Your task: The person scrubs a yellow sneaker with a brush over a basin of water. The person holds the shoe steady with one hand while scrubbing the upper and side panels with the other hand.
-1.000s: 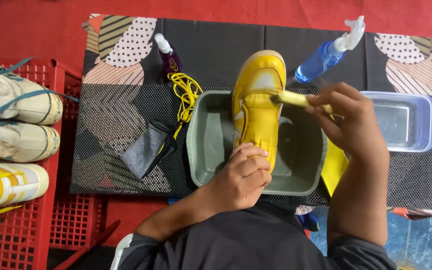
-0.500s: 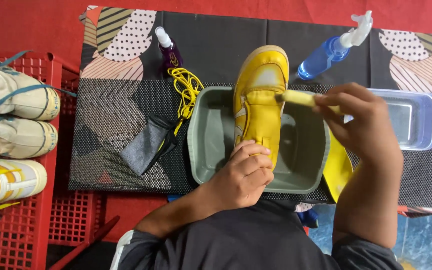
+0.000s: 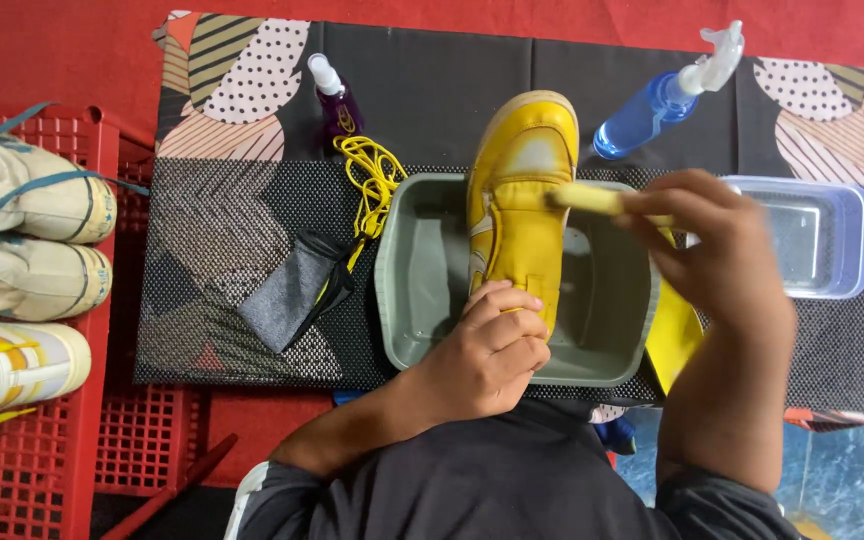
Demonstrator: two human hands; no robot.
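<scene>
The heel of the yellow shoe [image 3: 515,200] is hidden under the left hand [image 3: 487,350], and the far end of the yellow brush handle [image 3: 592,198] disappears inside the right hand [image 3: 717,255], which is blurred, so the bristles cannot be made out. The shoe is smooth yellow leather with a pale worn patch on the toe; it lies across the grey plastic basin [image 3: 417,290], toe resting over the far rim. The left hand's grip is curled tight around the heel end. The right hand's grip is wrapped around the brush handle, whose tip touches the shoe's side near the toe. A yellow cloth [image 3: 674,335] lies partly under the right forearm. The basin sits on a patterned mat [image 3: 222,200] with a dotted mesh texture. Beside it lie loose yellow laces [image 3: 372,172], a grey folded sock-like piece [image 3: 297,290], a small purple spray bottle [image 3: 335,100], a blue spray bottle [image 3: 657,105] and a clear plastic tub [image 3: 822,240]. At the left, a red crate [image 3: 52,440] carries pale shoes [image 3: 27,240], cut off by the edge.
</scene>
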